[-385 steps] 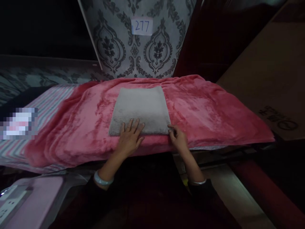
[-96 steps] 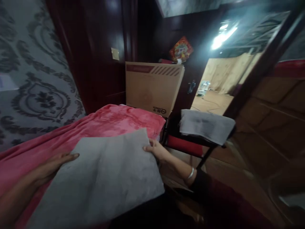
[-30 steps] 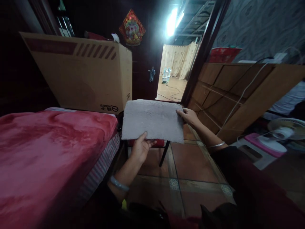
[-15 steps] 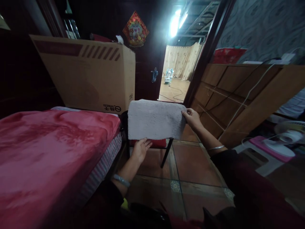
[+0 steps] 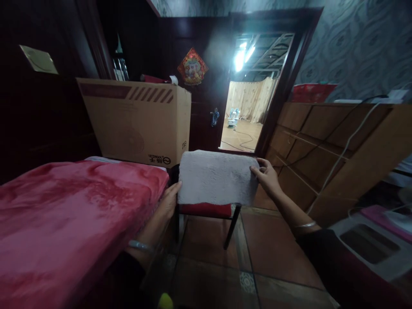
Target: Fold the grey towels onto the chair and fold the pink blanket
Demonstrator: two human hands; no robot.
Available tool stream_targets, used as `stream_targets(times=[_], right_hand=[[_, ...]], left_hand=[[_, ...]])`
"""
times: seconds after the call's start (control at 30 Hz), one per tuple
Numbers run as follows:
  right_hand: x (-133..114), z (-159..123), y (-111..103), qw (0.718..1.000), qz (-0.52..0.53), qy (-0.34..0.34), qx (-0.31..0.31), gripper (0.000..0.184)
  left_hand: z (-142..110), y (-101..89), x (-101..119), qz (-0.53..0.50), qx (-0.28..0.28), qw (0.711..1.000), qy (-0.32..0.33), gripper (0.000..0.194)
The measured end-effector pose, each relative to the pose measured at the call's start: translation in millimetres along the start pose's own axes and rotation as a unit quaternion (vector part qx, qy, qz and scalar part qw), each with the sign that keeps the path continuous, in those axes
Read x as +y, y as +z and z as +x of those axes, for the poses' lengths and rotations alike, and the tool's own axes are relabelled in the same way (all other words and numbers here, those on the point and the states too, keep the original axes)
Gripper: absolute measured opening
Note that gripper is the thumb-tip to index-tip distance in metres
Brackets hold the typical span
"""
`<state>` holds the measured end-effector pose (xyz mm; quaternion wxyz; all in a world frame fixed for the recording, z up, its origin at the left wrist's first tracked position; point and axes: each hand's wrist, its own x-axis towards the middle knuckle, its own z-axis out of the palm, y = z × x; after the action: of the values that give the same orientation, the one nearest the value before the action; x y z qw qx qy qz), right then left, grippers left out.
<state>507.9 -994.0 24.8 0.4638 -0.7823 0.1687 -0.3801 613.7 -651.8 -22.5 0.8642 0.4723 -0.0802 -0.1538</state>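
Note:
A light grey, fluffy towel [image 5: 217,178] hangs over the backrest of a chair with a red seat [image 5: 206,209] and dark legs. My right hand [image 5: 266,175] pinches the towel's right edge near its top corner, thumb in front. At the opposite side, my left hand [image 5: 169,201] closes on the left edge, its thumb tip at the border and the other fingers mostly hidden. The towel covers the backrest, and its lower edge hangs just above the seat.
On the left lies a bed with a pink blanket [image 5: 80,214]. Behind it stands a large cardboard box [image 5: 135,124]. To the right are a wooden cabinet [image 5: 328,120] and a plastic stool [image 5: 367,244]. Past the chair is an open doorway with a fan [image 5: 233,116] beyond.
My left hand has moved from below the towel's lower edge up to its left edge. My right hand still holds the right edge. The view has tilted up.

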Motion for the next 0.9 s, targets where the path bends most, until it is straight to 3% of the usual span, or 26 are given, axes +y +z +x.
stream_targets(times=[0.1, 0.23, 0.3, 0.43, 0.5, 0.57, 0.6, 0.67, 0.77, 0.83, 0.9], right_hand=[[-2, 0, 4, 0.998, -0.037, -0.047, 0.024, 0.068], [-2, -1, 11, 0.993, -0.052, -0.080, 0.063, 0.060], [1, -2, 12, 0.992, -0.061, -0.087, 0.067, 0.056], [5, -5, 7, 0.982, -0.150, -0.100, 0.051, 0.051], [1, -5, 6, 0.962, -0.214, -0.156, 0.062, 0.047], [-12, -5, 10, 0.936, -0.261, -0.225, 0.067, 0.047], [-20, -4, 15, 0.924, -0.280, -0.253, 0.057, 0.049], [-39, 0, 28, 0.901, -0.319, -0.294, 0.014, 0.057], [-61, 8, 50, 0.865, -0.378, -0.321, -0.076, 0.063], [-67, 13, 60, 0.854, -0.397, -0.309, -0.135, 0.060], [-66, 15, 65, 0.853, -0.402, -0.289, -0.166, 0.058]], left_hand=[[19, 17.0, 22, 0.079, -0.034, 0.996, 0.018, 0.045], [40, 40.4, 38, 0.121, 0.004, 0.989, 0.080, 0.043], [46, 43.7, 39, 0.130, 0.023, 0.986, 0.107, 0.040], [52, 34.1, 43, 0.196, 0.018, 0.976, 0.090, 0.036], [52, 32.3, 49, 0.253, 0.061, 0.957, 0.128, 0.032], [48, 40.3, 56, 0.313, 0.117, 0.917, 0.219, 0.032], [45, 48.4, 59, 0.340, 0.119, 0.893, 0.270, 0.036], [40, 70.6, 62, 0.375, 0.038, 0.860, 0.343, 0.048], [39, 103.6, 58, 0.354, -0.141, 0.857, 0.348, 0.055], [45, 115.5, 54, 0.342, -0.190, 0.863, 0.320, 0.052], [55, 117.5, 51, 0.356, -0.198, 0.865, 0.294, 0.050]])
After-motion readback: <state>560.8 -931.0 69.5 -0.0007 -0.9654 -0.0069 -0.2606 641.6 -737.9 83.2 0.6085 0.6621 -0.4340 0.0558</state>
